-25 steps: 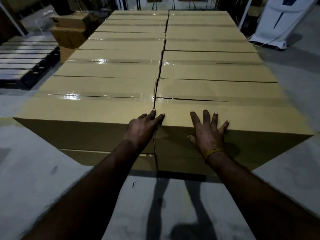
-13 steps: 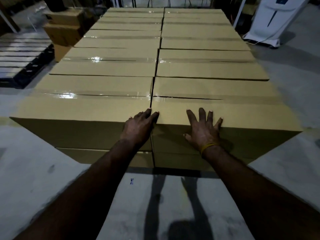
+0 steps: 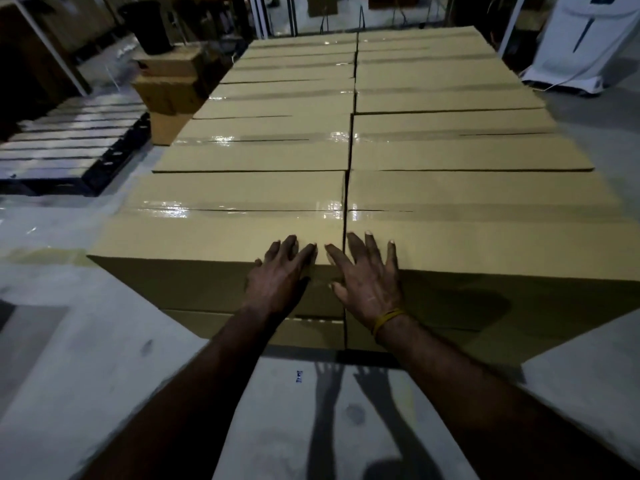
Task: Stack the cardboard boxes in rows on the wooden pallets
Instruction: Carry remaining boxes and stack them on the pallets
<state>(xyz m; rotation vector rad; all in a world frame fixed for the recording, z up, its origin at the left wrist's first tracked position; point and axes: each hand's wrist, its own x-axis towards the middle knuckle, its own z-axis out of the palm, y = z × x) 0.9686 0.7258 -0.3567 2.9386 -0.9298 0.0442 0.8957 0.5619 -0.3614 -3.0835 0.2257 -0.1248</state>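
Observation:
Two long rows of taped tan cardboard boxes run away from me, stacked two layers high. The nearest left box (image 3: 214, 233) and the nearest right box (image 3: 485, 237) meet at a dark seam. My left hand (image 3: 278, 275) lies flat with straight fingers over the front top edge of the left box, just left of the seam. My right hand (image 3: 370, 277), with a yellow band at the wrist, lies spread across the seam, its fingers on the top of both boxes. The pallets under the stack are hidden.
A bare slatted pallet (image 3: 65, 147) lies on the floor at the left. Three loose brown boxes (image 3: 169, 84) are piled behind it, beside the left row. A white machine (image 3: 581, 43) stands at the far right. Grey concrete floor (image 3: 69, 358) surrounds the stack.
My right hand has slid left from the right box's edge to the seam, ending close to my left hand. The view has shifted so the stack sits further right.

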